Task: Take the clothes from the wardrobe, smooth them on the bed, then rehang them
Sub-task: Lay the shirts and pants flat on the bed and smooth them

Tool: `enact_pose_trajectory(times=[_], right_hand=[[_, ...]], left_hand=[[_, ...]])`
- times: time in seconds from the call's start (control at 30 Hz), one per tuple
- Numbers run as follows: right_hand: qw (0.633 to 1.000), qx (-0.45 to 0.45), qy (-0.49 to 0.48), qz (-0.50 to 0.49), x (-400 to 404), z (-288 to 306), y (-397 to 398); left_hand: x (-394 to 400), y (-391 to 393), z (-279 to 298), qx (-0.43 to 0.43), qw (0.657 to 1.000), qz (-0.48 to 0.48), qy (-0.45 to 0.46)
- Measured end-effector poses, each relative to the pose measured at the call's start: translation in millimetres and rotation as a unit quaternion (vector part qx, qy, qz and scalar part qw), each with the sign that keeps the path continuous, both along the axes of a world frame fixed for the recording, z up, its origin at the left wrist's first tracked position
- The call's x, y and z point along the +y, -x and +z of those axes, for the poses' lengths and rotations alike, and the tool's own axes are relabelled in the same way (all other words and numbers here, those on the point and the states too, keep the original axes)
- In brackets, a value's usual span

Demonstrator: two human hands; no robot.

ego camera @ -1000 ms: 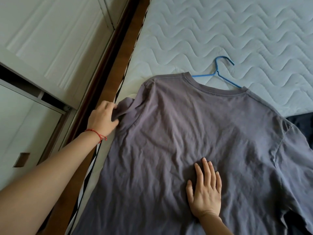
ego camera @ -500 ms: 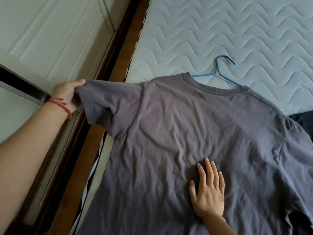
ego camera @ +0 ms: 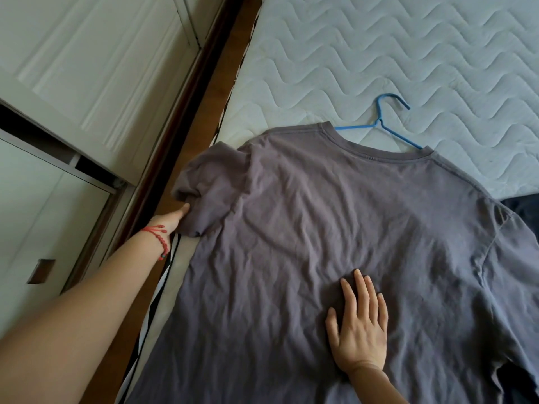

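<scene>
Your arms were bare as far up as the view reached, with no sleeve showing on either forearm. On your left wrist you wore a red string bracelet (ego camera: 159, 239), braided or beaded in small knots, with loose ends that trailed off toward the forearm and a tiny bluish bead at its lower tip. Your left hand (ego camera: 172, 220) carried nothing else. Your right hand (ego camera: 360, 330) wore no ring, watch or band that could be seen.

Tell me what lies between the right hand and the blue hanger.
Only wrinkled fabric of the grey T-shirt: in the head view it runs unbroken from the right hand, pressed flat, up to the collar, where the blue hanger pokes out.
</scene>
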State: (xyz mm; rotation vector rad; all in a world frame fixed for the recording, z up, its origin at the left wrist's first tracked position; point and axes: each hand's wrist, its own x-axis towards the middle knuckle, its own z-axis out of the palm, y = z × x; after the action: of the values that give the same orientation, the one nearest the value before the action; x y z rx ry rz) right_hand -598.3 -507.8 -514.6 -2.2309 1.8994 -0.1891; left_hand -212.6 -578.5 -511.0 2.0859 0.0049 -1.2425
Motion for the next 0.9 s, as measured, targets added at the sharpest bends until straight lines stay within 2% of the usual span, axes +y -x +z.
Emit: enact_pose_trajectory(times=[0.17,0.23,0.3,0.4,0.47,0.63,0.73,0.83,0.9], right_hand=[[1.0,0.003,0.008,0.002,0,2,0],[1.0,0.008,-0.001,0.0,0,3,-1],[1.0,0.012,-0.014,-0.001,0,5,-1],[0.999,0.016,-0.031,-0.005,1,9,-1],[0.999,0.018,-0.038,-0.001,1,12,-1],[0.996,0.008,-0.084,0.009,2,21,2],[0.989,-0.063,-0.133,0.012,8,38,9],[0.977,-0.122,-0.143,-0.101,44,56,28],[0.964,-0.128,-0.146,-0.183,83,63,50]], left_hand=[[18,-8,14,0.012,0.981,0.142,0.133],[25,-5,25,-0.034,0.975,0.162,0.15],[36,3,33,-0.131,0.97,0.161,0.13],[59,23,40,-0.307,0.95,0.061,0.013],[75,37,48,-0.355,0.935,0.008,0.018],[135,85,56,-0.375,0.919,-0.092,0.073],[179,111,57,-0.36,0.91,-0.196,0.055],[215,109,50,-0.356,0.891,-0.283,0.004],[237,100,45,-0.359,0.876,-0.322,-0.038]])
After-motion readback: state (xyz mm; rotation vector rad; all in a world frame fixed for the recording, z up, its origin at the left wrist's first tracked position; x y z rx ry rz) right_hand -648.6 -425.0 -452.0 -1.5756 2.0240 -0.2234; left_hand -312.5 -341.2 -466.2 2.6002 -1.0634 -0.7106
